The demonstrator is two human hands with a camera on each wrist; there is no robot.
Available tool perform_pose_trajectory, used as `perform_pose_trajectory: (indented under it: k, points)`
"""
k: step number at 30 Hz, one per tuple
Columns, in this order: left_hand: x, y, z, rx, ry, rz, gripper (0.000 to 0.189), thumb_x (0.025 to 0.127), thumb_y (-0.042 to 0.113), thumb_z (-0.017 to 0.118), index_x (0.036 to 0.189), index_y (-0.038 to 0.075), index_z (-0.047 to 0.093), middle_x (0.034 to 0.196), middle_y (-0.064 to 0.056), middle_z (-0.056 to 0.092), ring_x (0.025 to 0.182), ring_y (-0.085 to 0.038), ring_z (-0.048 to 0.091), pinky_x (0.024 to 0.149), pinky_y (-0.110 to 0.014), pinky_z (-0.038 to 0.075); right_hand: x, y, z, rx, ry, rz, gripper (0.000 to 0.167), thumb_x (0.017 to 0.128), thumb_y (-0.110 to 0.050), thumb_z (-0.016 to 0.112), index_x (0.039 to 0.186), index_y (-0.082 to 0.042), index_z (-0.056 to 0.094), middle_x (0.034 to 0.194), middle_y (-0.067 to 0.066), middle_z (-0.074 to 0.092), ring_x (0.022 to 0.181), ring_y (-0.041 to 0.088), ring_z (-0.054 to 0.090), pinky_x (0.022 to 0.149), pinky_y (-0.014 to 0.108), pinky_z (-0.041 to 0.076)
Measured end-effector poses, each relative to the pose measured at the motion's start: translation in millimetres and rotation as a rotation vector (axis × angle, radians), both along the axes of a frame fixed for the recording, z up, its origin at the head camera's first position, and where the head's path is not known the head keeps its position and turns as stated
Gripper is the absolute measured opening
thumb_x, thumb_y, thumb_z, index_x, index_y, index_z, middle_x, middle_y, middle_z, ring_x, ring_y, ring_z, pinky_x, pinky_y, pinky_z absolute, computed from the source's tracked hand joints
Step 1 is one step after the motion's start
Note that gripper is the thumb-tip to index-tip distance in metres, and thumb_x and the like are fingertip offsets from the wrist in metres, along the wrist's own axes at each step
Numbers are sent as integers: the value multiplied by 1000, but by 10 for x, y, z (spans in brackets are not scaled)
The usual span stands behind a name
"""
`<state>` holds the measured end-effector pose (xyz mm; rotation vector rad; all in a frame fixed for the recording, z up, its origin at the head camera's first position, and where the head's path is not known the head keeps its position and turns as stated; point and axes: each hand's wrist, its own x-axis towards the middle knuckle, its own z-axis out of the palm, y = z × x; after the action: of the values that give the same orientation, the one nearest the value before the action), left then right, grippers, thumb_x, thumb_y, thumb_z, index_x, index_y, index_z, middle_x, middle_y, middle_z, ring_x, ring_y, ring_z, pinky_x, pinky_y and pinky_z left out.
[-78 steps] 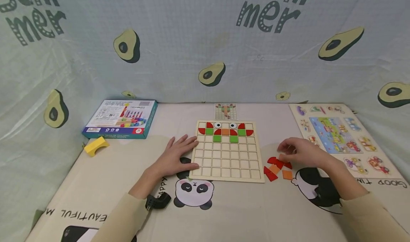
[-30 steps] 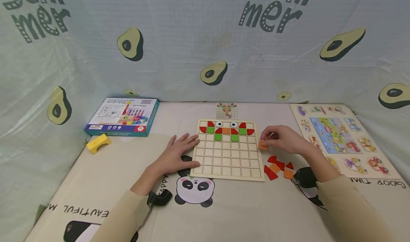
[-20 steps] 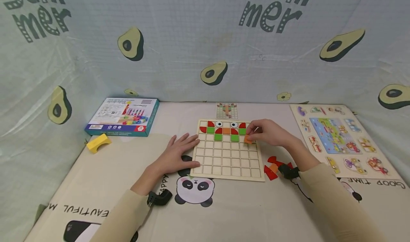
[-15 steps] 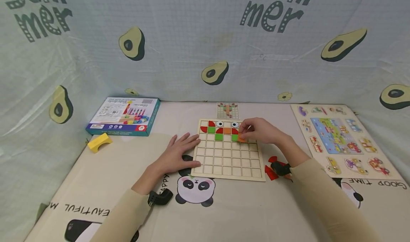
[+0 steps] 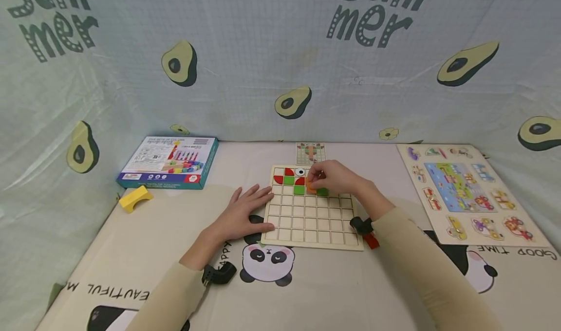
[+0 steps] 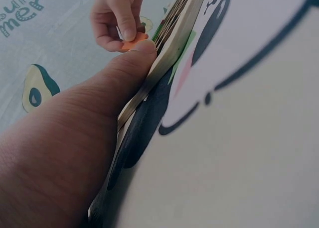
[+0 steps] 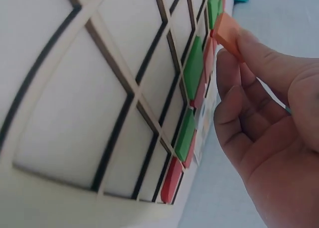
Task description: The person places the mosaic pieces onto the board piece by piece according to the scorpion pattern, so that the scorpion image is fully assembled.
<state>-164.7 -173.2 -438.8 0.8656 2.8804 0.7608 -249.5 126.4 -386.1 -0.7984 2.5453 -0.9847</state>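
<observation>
My right hand (image 5: pixel 334 177) pinches an orange square tile (image 7: pixel 228 31) between thumb and fingertips, close over the upper middle of a wooden grid board (image 5: pixel 302 222). In the right wrist view the tile is tilted above the cells. Green tiles (image 7: pixel 194 71) and red curved pieces (image 5: pixel 278 179) sit in the board's upper rows, along with a round eye piece (image 5: pixel 300 172). The hand hides the upper right part of the pattern. With fingers spread, my left hand (image 5: pixel 240 215) rests at the board's left edge, its thumb (image 6: pixel 127 68) on the rim.
Behind the board lies a small pattern card (image 5: pixel 310 152). Red pieces (image 5: pixel 371 241) show beside the board's right edge, partly hidden by the right wrist camera (image 5: pixel 362 225). A picture puzzle (image 5: pixel 469 190) lies right; a boxed toy (image 5: pixel 168 163) and yellow arch block (image 5: pixel 135 199) lie left.
My right hand picked up the orange tile from the loose pieces on the right and carried it leftward over the board to the upper middle. The left hand stays in place.
</observation>
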Motion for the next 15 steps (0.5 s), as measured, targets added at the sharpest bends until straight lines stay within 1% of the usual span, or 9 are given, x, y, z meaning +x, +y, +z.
perform_pose_trajectory:
  k: [6, 11, 15]
  points:
    - [-2, 0, -2, 9, 3, -4, 85, 85, 55, 75, 154, 14, 45, 162, -2, 35, 153, -30, 16, 119, -58, -2, 19, -60, -3, 48, 7, 9, 5, 96, -8, 70, 97, -5, 67, 89, 3, 65, 81, 20, 57, 76, 35, 50]
    - [-1, -2, -9, 9, 1, -4, 86, 85, 56, 74, 154, 14, 45, 162, -2, 34, 153, -30, 15, 119, -58, -2, 37, -77, -16, 81, 21, 8, 4, 95, -7, 71, 97, -5, 68, 88, 3, 65, 81, 20, 56, 76, 34, 50]
    - [0, -5, -12, 8, 1, -1, 85, 85, 55, 75, 154, 13, 45, 161, -2, 35, 153, -29, 15, 119, -58, -2, 36, -86, -26, 86, 34, 13, 4, 95, -8, 72, 96, -6, 69, 88, 2, 65, 80, 20, 57, 77, 34, 50]
